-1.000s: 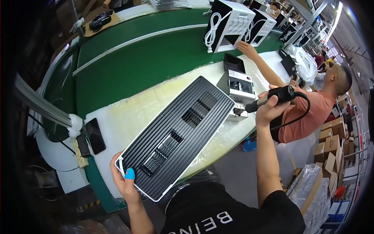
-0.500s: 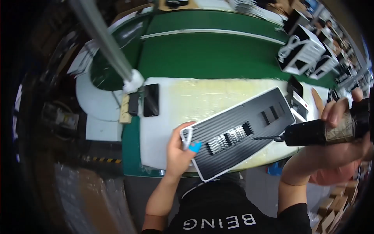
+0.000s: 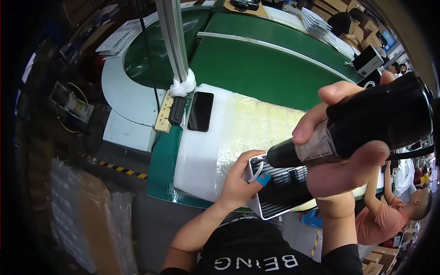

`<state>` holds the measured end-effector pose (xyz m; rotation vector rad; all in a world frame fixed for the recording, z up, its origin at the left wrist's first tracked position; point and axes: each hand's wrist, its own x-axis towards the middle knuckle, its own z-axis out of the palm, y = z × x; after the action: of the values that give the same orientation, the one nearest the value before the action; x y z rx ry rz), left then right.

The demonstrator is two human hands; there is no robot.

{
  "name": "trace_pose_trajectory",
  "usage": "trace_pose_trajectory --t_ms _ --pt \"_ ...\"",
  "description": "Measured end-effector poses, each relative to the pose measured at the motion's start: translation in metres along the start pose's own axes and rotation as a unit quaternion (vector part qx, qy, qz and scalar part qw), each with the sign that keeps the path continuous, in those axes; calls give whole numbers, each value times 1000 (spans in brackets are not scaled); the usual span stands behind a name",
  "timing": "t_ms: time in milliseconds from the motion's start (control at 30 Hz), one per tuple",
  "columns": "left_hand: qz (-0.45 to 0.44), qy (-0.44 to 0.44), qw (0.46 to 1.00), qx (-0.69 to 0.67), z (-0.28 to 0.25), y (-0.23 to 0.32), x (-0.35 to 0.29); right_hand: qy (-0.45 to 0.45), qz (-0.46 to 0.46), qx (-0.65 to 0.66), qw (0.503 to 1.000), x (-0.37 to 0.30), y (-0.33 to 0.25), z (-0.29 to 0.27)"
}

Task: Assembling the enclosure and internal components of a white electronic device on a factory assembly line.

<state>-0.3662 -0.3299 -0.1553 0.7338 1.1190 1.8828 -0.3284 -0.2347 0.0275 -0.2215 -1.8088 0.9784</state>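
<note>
My left hand (image 3: 237, 184) grips the near-left end of a white-rimmed box-shaped housing (image 3: 279, 198), with a ribbed black inside and a slotted vent. A blue wrap covers one of that hand's fingers, next to a white cord loop (image 3: 257, 172) at the housing's end. In my right hand (image 3: 341, 173) is a black electric screwdriver (image 3: 380, 121), its fingers wrapped round the body. The screwdriver's nose sits at the housing's upper left corner, where the bit's tip is hidden. Screwdriver and hand cover the housing's right part.
A white foam sheet (image 3: 204, 158) covers the green bench, with a black phone (image 3: 200, 111) and a power strip (image 3: 164, 114) at its left. A metal post (image 3: 174, 41) rises beyond. A green conveyor (image 3: 256, 66) runs behind. At right sits a person in an orange shirt (image 3: 382, 224).
My right hand has brought the screwdriver left, from above the housing's right side to its upper left corner. The view has turned, and the housing appears lower and steeper.
</note>
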Motion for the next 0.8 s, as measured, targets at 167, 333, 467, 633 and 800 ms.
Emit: trace_pose_trajectory --t_ms 167,333,467,633,800 --pt "-14 5 1000 -7 1 2 0 -51 26 6 998 -4 7 1" --pt "15 8 1000 14 1 0 0 -39 63 53 996 -7 7 12" --pt "-18 2 1000 13 1 7 -2 -47 104 90 989 -8 7 13" --pt "-3 8 998 62 -2 5 -4 10 77 135 988 -11 8 25" --pt "6 -20 992 121 -16 11 5 73 -36 298 951 13 12 -60"
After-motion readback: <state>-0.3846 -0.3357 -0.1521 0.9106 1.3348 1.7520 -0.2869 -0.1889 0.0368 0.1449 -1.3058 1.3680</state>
